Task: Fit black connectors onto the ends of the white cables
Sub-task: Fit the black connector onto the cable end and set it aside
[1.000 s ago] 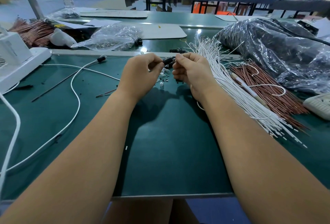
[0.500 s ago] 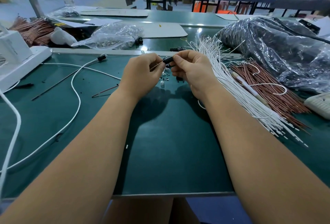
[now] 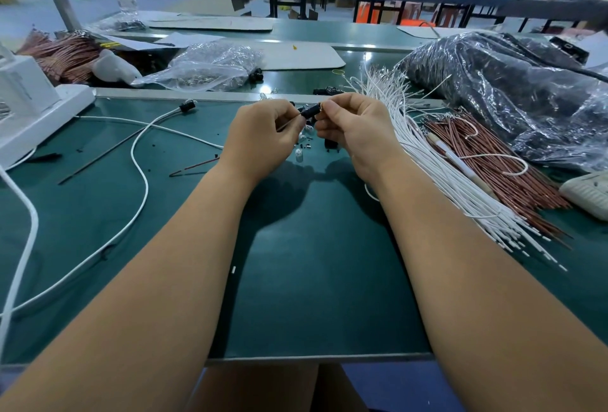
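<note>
- While both hands hover above the dark green matte surface point(image 3: 312, 280), let's sweep across from the far left: a blocky white plastic unit point(image 3: 29, 105) sits there, glossy and hard-edged.
- Next along, a long white rubbery cable point(image 3: 138, 161) loops loosely over the mat, already capped with a small black connector point(image 3: 187, 105).
- Behind it, a crinkled clear plastic bag point(image 3: 210, 66) of small parts, shiny and slack.
- Now the action: left hand point(image 3: 263, 138) clenched, fingertips pinching what looks like a thin wire end; too small to be certain.
- Between the hands, the small black cylindrical connector point(image 3: 310, 111), held clear of the mat.
- Right hand point(image 3: 355, 129) curled, thumb and forefinger grasping that connector's far end.
- Risk here, I'd say: a misaligned push could bend the fine tip, or the smooth little barrel could slip and drop among the tiny loose bits point(image 3: 301, 148) below.
- Further right, a fanned bundle of thin white cables point(image 3: 460, 188), stiff and straight, beside copper-brown wires point(image 3: 500, 165).
- Far right, a glossy black plastic sack point(image 3: 510, 96), wrinkled.
</note>
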Demonstrator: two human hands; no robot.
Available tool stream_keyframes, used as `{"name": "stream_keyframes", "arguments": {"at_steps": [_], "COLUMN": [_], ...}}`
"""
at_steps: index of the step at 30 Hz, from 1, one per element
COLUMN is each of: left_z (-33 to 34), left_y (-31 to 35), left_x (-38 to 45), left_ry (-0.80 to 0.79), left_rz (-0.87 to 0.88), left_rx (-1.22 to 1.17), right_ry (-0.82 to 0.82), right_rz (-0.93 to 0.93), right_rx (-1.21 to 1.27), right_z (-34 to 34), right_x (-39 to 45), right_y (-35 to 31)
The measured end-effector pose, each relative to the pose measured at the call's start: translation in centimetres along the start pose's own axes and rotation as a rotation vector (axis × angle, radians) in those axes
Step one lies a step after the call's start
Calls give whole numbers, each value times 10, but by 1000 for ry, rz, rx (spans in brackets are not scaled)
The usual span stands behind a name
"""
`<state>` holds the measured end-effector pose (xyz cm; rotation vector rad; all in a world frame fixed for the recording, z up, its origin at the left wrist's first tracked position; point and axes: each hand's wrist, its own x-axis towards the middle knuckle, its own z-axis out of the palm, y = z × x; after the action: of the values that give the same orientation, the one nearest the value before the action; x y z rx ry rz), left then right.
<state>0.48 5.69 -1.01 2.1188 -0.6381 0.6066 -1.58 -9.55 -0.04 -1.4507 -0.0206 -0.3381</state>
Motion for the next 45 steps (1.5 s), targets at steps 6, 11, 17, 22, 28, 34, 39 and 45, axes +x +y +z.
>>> {"name": "stream_keyframes", "arguments": {"at_steps": [6,11,17,22,28,34,39,45], "left_z": [0,-4,-3,-1,-2,0,0,0], "left_y": [1,2,3,2,1,-4,-6,-5], "left_x": [0,1,1,-1,-1,1,1,4], "left_ry": [-133,-133,-80,-34,22,21,13,-142], "left_rz": [-168,-199,-187,-96,-49,-57,-43,-60], "left_rx": [-218,-321,-316,-159,-91,-61,-37,-51], "right_ry": [1,-11,19,37,93,66,42,80], "right_rz": [-27,-90,-98,-88,-140,-163,-206,-270], "right_rx": [-48,-119,-210,-246,-316,-389,-546,-644], "right_z": [1,3,3,5,3,4,9,6], "right_x": [1,0,0,-1,-1,-4,-3,1], "right_y": [2,2,1,2,1,0,2,6]}}
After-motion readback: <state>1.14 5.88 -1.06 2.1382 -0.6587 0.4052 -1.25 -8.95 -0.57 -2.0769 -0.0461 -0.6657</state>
